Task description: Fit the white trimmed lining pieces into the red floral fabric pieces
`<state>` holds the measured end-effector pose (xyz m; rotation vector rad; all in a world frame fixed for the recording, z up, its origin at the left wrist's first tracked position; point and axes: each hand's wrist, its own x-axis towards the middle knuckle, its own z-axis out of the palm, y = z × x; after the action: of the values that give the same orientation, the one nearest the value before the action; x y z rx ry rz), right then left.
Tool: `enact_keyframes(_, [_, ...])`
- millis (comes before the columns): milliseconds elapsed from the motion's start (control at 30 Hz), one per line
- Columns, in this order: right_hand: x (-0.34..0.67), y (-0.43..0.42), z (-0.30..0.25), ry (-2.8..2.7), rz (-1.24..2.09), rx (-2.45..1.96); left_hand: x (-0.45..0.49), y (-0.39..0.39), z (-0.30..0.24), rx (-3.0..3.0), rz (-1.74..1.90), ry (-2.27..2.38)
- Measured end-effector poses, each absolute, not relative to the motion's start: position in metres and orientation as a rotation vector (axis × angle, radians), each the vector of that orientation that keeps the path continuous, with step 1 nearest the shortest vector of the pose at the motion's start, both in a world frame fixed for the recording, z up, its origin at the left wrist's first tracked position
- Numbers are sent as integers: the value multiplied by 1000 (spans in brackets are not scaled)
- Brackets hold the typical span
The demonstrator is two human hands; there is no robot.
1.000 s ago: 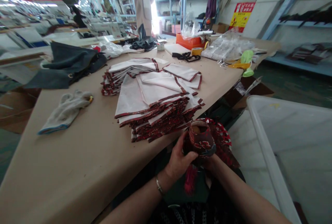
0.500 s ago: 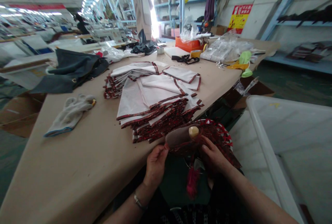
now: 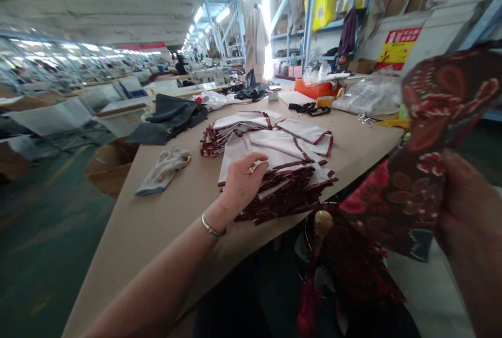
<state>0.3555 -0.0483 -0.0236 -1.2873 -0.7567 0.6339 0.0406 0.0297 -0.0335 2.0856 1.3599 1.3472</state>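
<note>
My right hand [image 3: 466, 197], partly blurred, grips a brown floral fabric piece [image 3: 427, 171] with red and pink flowers, raised at the right. My left hand [image 3: 245, 184] hovers at or just over the near side of a stack of white fabric pieces with dark red patterned edging [image 3: 278, 191]. Its fingers are loosely curled, with a gap between thumb and forefinger and nothing visible in them. Below the table edge stands a pale rounded knob [image 3: 322, 223] on an upright stick with red material [image 3: 309, 301] lower down. More dark red patterned fabric [image 3: 356, 265] hangs beside it.
On the brown table [image 3: 172, 233] lie a knitted glove [image 3: 164, 171], dark grey fabric [image 3: 172, 118] and a second edged stack [image 3: 235, 129]. Farther back are black straps [image 3: 309, 109], an orange box [image 3: 316, 89] and plastic-wrapped goods [image 3: 366, 95]. A cardboard box [image 3: 112, 165] stands left.
The fabric has come off the knob and moved up and right in my right hand. My left hand has let go and moved up to the stack. The view has turned left.
</note>
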Motion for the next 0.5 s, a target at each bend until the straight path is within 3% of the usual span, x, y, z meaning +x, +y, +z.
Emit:
enact_keyframes(133, [385,-56,-71,-802,658,-1637,43,65,-27,2287,1178,1402])
enact_keyframes(267, [408,-64,-188,-1028,522,-2011,72,106,-9,2485,953,1444])
enact_keyframes(400, [418,-77,-285,-955,548,-2125,117,159,4,2614,483,1492])
enact_keyframes(500, [407,-85,-310,-993,597,-2076,152,192,0,2594,333,1520])
